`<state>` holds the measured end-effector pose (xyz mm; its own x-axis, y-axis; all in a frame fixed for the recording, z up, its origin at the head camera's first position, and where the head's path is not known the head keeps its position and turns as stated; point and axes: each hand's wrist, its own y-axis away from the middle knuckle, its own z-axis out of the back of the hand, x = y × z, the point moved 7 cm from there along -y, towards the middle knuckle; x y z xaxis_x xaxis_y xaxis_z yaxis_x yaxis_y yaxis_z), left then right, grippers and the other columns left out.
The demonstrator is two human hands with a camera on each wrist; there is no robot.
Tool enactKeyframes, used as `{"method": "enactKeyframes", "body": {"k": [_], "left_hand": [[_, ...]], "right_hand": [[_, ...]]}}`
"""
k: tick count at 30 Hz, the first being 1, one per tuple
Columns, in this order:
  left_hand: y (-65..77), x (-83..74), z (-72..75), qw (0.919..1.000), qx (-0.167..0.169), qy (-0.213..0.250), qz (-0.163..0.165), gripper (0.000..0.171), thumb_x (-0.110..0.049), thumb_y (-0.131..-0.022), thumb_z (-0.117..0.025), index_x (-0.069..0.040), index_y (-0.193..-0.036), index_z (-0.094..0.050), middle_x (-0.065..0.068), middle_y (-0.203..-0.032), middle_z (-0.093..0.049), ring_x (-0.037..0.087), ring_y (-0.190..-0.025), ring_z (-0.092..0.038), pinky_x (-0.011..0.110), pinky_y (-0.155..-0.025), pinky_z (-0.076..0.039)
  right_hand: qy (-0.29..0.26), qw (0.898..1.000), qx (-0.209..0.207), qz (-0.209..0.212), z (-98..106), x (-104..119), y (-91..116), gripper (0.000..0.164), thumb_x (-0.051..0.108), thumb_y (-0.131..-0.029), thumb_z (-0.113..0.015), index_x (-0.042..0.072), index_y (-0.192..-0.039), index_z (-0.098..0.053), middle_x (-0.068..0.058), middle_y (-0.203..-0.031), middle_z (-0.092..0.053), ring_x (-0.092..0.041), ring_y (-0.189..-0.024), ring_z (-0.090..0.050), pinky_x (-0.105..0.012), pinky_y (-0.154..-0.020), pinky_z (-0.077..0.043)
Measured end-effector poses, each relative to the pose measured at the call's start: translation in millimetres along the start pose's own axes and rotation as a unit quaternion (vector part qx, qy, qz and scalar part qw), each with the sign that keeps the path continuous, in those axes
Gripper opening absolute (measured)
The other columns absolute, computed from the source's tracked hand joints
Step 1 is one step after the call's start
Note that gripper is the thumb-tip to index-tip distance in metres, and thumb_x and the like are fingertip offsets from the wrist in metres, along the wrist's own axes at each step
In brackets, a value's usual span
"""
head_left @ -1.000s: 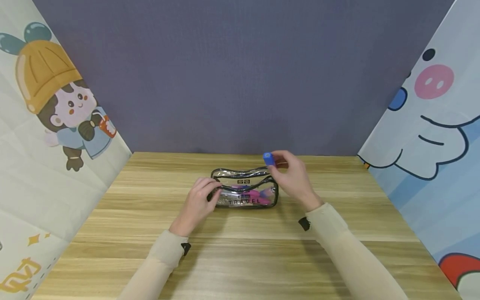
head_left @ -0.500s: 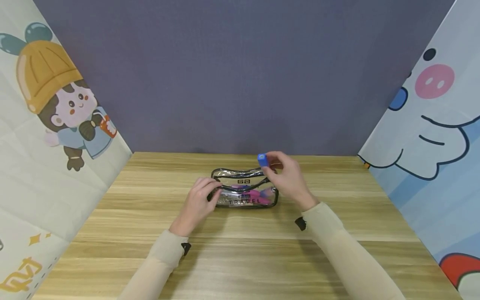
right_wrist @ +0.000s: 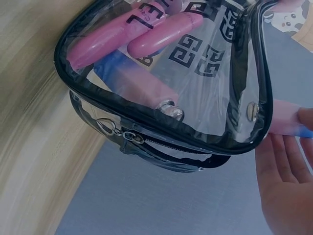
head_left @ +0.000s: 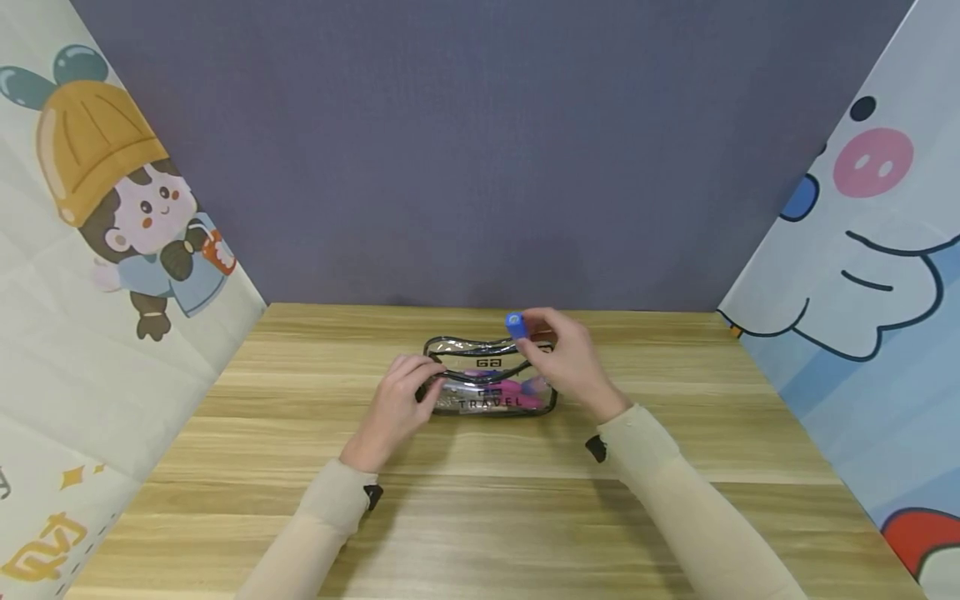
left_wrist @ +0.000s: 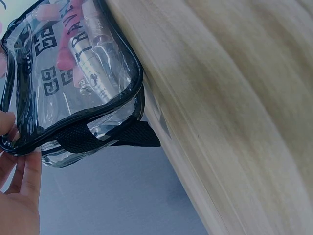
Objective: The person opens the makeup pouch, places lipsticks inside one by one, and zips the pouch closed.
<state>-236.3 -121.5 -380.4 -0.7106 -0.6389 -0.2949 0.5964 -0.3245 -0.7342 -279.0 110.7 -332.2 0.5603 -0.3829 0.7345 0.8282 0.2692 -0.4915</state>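
Observation:
A clear zip pouch (head_left: pixel 491 392) with black trim and "TRAVEL" lettering lies on the table, its top open. Inside show pink tubes (right_wrist: pixel 117 34), a silver tube (left_wrist: pixel 90 68) and a pink-and-blue item (right_wrist: pixel 139 83) with a metal end. The left hand (head_left: pixel 393 400) pinches the pouch's black rim at its left end, thumb and fingers on either side in the left wrist view. Above the pouch's right back edge, the right hand (head_left: pixel 570 358) holds a square-ended pink-and-blue tube (head_left: pixel 515 325) between thumb and fingers. In the right wrist view the pouch partly hides that tube.
The wood-grain table (head_left: pixel 480 517) ends at a grey panel (head_left: pixel 480 150) behind the pouch. Cartoon-printed sheets stand on the left (head_left: pixel 45 333) and right (head_left: pixel 885 275). A zipper pull (right_wrist: pixel 122 132) hangs at the pouch's right end.
The right hand has moved slightly left with the pink-and-blue tube, from beside the pouch's right corner to above its opening. The left hand keeps its place on the rim.

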Motion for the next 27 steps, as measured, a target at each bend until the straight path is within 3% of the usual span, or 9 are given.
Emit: {"method": "enactKeyframes", "body": {"k": [16, 27], "left_hand": [[0.2, 0.4, -0.2, 1.0, -0.003, 0.004, -0.001, 0.021, 0.001, -0.084, -0.079, 0.003, -0.104, -0.074, 0.012, -0.103, -0.071, 0.026, -0.097, -0.063, 0.036, -0.086, -0.058], [-0.1, -1.0, 0.3, 1.0, -0.001, 0.002, -0.003, 0.021, 0.001, -0.084, -0.079, 0.002, -0.104, -0.074, 0.011, -0.102, -0.071, 0.026, -0.095, -0.063, 0.036, -0.085, -0.058]], "right_hand": [[0.047, 0.998, 0.038, 0.014, -16.2, -0.7, 2.3, 0.035, -0.004, -0.088, -0.074, -0.001, -0.121, -0.066, -0.01, -0.107, -0.07, -0.023, -0.093, -0.067, -0.043, -0.088, -0.058], [0.104, 0.992, 0.06, 0.045, -25.4, 3.8, 3.4, 0.033, -0.002, -0.088, -0.074, 0.002, -0.12, -0.07, -0.006, -0.105, -0.068, -0.017, -0.087, -0.06, -0.035, -0.078, -0.058]]}}
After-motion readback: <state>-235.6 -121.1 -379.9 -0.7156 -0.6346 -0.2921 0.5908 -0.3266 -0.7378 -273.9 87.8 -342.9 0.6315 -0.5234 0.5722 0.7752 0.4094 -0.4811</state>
